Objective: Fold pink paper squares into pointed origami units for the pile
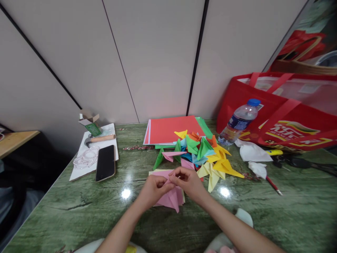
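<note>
Both hands meet over a pink sheet of paper (pixel 170 199) at the near middle of the green marble table (pixel 79 207). My left hand (pixel 154 189) pinches the paper's folded top from the left. My right hand (pixel 188 181) pinches the same fold from the right, fingers curled. Part of the pink paper hangs down below the hands as a pointed flap. Just behind the hands lies a heap of folded paper shapes (pixel 202 151) in yellow, green, blue, orange and pink. A stack of flat red sheets (pixel 171 129) lies behind that heap.
A black phone (pixel 105 162), a hammer (pixel 98 139), a small green box (pixel 91 125) and clear bead bracelets (pixel 86 157) rest on a white tray at left. A water bottle (pixel 239 121) leans on a red bag (pixel 284 112) at right. Crumpled tissues (pixel 252 153) and a red pen (pixel 273 185) lie nearby.
</note>
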Demonstrator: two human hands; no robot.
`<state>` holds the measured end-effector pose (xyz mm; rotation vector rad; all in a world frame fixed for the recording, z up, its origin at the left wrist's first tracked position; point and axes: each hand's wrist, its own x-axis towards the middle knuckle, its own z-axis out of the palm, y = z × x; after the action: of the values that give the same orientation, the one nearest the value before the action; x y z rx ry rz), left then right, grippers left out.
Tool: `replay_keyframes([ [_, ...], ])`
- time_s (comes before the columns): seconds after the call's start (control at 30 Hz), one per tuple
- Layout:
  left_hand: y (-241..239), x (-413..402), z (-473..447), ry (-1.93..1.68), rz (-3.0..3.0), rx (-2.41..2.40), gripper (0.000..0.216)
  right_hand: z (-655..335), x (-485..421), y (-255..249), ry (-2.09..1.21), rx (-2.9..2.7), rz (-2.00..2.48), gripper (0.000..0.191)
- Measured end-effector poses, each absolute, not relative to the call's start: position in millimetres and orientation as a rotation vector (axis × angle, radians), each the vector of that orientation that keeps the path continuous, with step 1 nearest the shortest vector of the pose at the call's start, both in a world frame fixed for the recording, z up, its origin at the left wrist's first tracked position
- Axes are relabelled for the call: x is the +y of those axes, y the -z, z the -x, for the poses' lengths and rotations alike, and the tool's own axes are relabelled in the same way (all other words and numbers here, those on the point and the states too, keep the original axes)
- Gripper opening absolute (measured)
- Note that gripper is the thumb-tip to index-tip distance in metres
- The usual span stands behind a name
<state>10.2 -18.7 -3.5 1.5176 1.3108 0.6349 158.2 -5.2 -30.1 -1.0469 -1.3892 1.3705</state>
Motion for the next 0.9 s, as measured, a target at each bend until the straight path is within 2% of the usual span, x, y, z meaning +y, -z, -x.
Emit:
replay_keyframes([
  [0.5,3.8,-20.0,-8.4,-0.617,-1.499,1.287,0.051,-160.6,-3.6,29.9,-1.448,-1.368,1.049,0.028],
  [0.67,4.5,-20.1,-8.9,-0.601,-1.504,1.279,0.050,-160.7,-3.7,28.9,-1.382,-1.403,1.065,0.032],
  [0.9,3.7,-20.1,-9.0,-0.584,-1.526,1.310,0.051,-159.9,-3.3,30.6,-1.436,-1.448,1.059,0.024],
])
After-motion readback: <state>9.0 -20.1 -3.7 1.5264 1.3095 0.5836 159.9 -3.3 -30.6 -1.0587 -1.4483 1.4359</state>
